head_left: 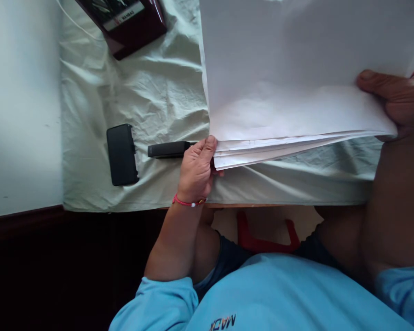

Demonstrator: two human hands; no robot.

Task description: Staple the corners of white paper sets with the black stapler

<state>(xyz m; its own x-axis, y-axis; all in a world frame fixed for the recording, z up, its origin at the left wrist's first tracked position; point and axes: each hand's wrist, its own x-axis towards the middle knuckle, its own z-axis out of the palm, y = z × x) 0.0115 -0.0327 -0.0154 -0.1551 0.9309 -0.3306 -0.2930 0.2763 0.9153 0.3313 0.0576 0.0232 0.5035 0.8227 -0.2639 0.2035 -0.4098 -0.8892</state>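
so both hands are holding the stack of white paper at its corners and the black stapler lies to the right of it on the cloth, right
Not quite. In the head view the black stapler lies to the left of the stack of white paper, not the right, on the cloth. The rest holds: the left hand and right hand each grip the stack at a corner.

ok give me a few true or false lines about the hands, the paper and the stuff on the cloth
1. Both hands grip the stack of white paper. True: left hand at its near left corner, right hand at the right edge.
2. The paper is one single sheet. False: several sheet edges show.
3. A black case lies on the pale cloth. True.
4. The left hand holds the black marker. False: it lies on the cloth beside the fingers.
5. The left wrist is bare. False: it wears a red bracelet.
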